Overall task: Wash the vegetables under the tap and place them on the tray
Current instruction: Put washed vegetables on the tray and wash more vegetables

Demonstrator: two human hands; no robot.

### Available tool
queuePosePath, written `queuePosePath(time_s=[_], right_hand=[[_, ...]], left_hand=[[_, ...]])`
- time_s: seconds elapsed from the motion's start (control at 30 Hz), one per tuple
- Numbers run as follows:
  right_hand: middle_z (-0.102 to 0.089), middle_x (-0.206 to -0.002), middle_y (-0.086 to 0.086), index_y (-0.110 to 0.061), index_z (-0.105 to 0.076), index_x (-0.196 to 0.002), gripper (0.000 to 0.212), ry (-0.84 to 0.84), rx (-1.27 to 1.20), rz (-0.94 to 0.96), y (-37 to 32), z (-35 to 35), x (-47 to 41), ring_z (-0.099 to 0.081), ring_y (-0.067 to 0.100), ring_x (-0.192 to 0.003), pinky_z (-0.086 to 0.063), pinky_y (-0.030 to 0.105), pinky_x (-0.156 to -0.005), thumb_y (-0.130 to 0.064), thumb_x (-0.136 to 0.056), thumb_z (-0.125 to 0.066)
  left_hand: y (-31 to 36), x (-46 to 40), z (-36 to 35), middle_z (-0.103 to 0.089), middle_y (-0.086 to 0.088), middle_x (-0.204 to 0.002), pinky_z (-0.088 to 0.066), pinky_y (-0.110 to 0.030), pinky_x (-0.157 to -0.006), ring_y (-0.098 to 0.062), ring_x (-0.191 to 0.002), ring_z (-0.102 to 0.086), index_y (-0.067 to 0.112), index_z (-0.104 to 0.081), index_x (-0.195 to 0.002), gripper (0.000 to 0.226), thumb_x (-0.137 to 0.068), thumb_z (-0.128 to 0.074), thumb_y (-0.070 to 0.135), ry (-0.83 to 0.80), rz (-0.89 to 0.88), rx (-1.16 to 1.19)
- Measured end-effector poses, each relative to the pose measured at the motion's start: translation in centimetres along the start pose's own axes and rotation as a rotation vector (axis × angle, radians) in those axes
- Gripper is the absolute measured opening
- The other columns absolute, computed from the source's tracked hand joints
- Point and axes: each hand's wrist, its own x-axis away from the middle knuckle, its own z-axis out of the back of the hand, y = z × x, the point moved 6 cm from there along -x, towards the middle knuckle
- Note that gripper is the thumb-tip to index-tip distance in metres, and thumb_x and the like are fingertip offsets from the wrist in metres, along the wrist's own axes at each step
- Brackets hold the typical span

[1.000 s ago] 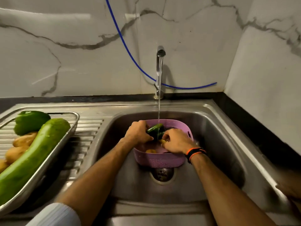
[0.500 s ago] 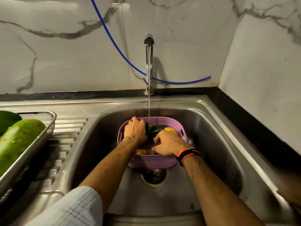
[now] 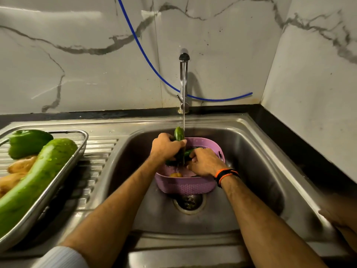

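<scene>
Water runs from the tap (image 3: 184, 78) into a purple basket (image 3: 185, 185) standing in the steel sink (image 3: 257, 171). My left hand (image 3: 165, 147) grips a green cucumber (image 3: 179, 134) upright beside the stream, its tip poking out above my fist. My right hand (image 3: 204, 163) curls around another green cucumber (image 3: 189, 152) lying over the basket. A small yellow vegetable (image 3: 175, 175) sits in the basket's bottom. On the left drainboard the steel tray (image 3: 77, 153) holds a long green gourd (image 3: 36, 182), a green capsicum (image 3: 27, 142) and potatoes (image 3: 21, 166).
A blue hose (image 3: 146, 57) hangs along the marble wall behind the tap. The drain (image 3: 190, 203) lies just in front of the basket. A black counter edge (image 3: 301, 151) borders the sink on the right.
My left hand has lifted a cucumber upright out of the basket toward the water stream. My right hand stays low over the basket. The camera has swung back left, showing more of the tray.
</scene>
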Motion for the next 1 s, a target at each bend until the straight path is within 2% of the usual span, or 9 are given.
queuePosePath(time_s=[0.13, 0.27, 0.33, 0.5, 0.6, 0.67, 0.7, 0.8, 1.0], right_hand=[[-0.063, -0.126, 0.007, -0.017, -0.050, -0.134, 0.064, 0.064, -0.178, -0.012, -0.1, 0.7, -0.1, -0.058, 0.026, -0.118, -0.050, 0.042, -0.099, -0.021, -0.074, -0.073], [-0.055, -0.138, 0.004, -0.021, -0.038, -0.146, 0.082, 0.089, -0.406, 0.068, -1.1, 1.2, 0.3, -0.053, 0.023, -0.126, -0.048, 0.041, -0.103, -0.014, -0.070, -0.067], [-0.048, -0.145, 0.002, -0.022, -0.032, -0.151, 0.081, 0.036, -0.490, 0.050, -1.9, 1.1, 0.7, -0.047, 0.022, -0.132, -0.042, 0.038, -0.109, -0.011, -0.077, -0.063], [-0.025, -0.161, 0.000, -0.025, -0.024, -0.155, 0.097, 0.061, -0.805, 0.028, -3.9, 0.7, 0.4, -0.027, 0.018, -0.146, -0.026, 0.044, -0.119, -0.046, -0.066, -0.056], [-0.032, -0.157, 0.000, -0.019, -0.032, -0.153, 0.085, 0.099, -0.973, 0.002, -4.2, 0.6, -1.0, -0.032, 0.017, -0.143, -0.025, 0.038, -0.119, -0.060, -0.081, -0.053], [-0.041, -0.153, 0.002, -0.022, -0.043, -0.147, 0.098, 0.112, -1.110, -0.054, -3.9, 0.0, -2.0, -0.039, 0.019, -0.141, -0.027, 0.044, -0.119, -0.085, -0.072, -0.051], [-0.039, -0.155, 0.003, -0.022, -0.041, -0.148, 0.098, 0.127, -1.112, -0.047, -4.0, -0.2, -1.9, -0.036, 0.019, -0.142, -0.025, 0.045, -0.120, -0.086, -0.074, -0.048], [-0.019, -0.163, 0.001, -0.018, -0.022, -0.156, 0.064, 0.199, -0.965, 0.002, -5.7, 0.4, -0.7, -0.018, 0.016, -0.150, -0.015, 0.042, -0.123, -0.052, -0.102, -0.034], [-0.024, -0.161, 0.001, -0.018, -0.026, -0.154, 0.057, 0.250, -0.997, -0.007, -4.2, 0.7, -2.9, -0.023, 0.017, -0.148, -0.019, 0.042, -0.122, -0.042, -0.104, -0.035]], left_hand=[[-1.1, 0.8, -1.9, -0.075, -0.010, -0.098, -0.062, -0.045, -0.078, -0.024, -0.090, -0.072, 0.015, -0.073, -0.103, 0.022, -0.087, -0.075, 0.029, -0.083, 0.122, 0.376], [-0.5, 1.2, -2.6, -0.073, -0.004, -0.089, -0.059, -0.031, -0.062, -0.014, -0.076, -0.068, 0.016, -0.071, -0.104, 0.011, -0.095, -0.065, 0.014, -0.132, 0.123, 0.542], [-0.6, 1.3, -2.7, -0.073, -0.009, -0.097, -0.059, -0.034, -0.071, -0.018, -0.083, -0.068, 0.012, -0.070, -0.111, 0.016, -0.097, -0.061, 0.011, -0.141, 0.128, 0.601], [-0.1, 1.6, -2.7, -0.071, -0.016, -0.112, -0.057, -0.039, -0.083, -0.027, -0.102, -0.067, 0.011, -0.068, -0.118, 0.023, -0.100, -0.054, 0.013, -0.147, 0.188, 0.871], [0.3, 2.1, -3.5, -0.072, -0.010, -0.110, -0.055, -0.033, -0.080, -0.021, -0.101, -0.067, 0.011, -0.067, -0.121, 0.028, -0.100, -0.050, 0.016, -0.165, 0.238, 1.043], [0.6, 2.3, -3.7, -0.072, -0.008, -0.115, -0.054, -0.035, -0.088, -0.021, -0.106, -0.067, 0.013, -0.067, -0.125, 0.030, -0.098, -0.053, 0.019, -0.159, 0.220, 1.044], [0.5, 2.3, -3.6, -0.072, -0.008, -0.116, -0.054, -0.038, -0.094, -0.022, -0.109, -0.067, 0.013, -0.067, -0.126, 0.033, -0.095, -0.056, 0.018, -0.140, 0.206, 1.029], [-0.1, 1.9, -2.9, -0.072, -0.010, -0.118, -0.053, -0.040, -0.100, -0.022, -0.109, -0.068, 0.010, -0.065, -0.130, 0.037, -0.093, -0.058, 0.007, 0.010, 0.147, 0.942], [-0.4, 1.5, -3.3, -0.073, -0.010, -0.114, -0.055, -0.046, -0.097, -0.024, -0.107, -0.069, 0.011, -0.066, -0.129, 0.038, -0.093, -0.059, -0.001, 0.029, 0.176, 0.950]])
